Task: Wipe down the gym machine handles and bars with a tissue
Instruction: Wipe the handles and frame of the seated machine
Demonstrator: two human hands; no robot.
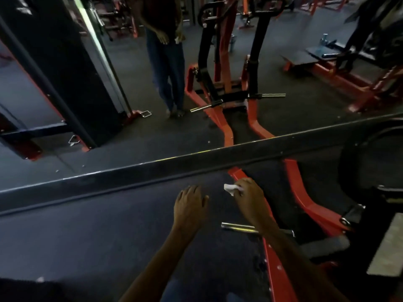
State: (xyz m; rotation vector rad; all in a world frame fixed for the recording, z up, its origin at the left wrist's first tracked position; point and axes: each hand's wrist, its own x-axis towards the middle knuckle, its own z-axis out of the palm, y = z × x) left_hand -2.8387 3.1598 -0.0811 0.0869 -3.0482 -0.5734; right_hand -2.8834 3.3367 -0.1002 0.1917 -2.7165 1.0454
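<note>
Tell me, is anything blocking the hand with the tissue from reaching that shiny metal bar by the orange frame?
Nothing visible. The right hand pinches the tissue above the orange frame; the chrome bar lies exposed under its wrist.

A small white tissue (233,188), crumpled into a wad, is pinched in the fingers of the right hand (250,198) and sticks out to the left of the knuckles. It hangs above the orange steel frame (305,200) of the gym machine, near the frame's front end by the mirror base. A short chrome bar (237,227) juts leftward from the frame, lower down, under the right wrist. The tissue seems clear of the metal, though the dim light makes that uncertain.
</note>
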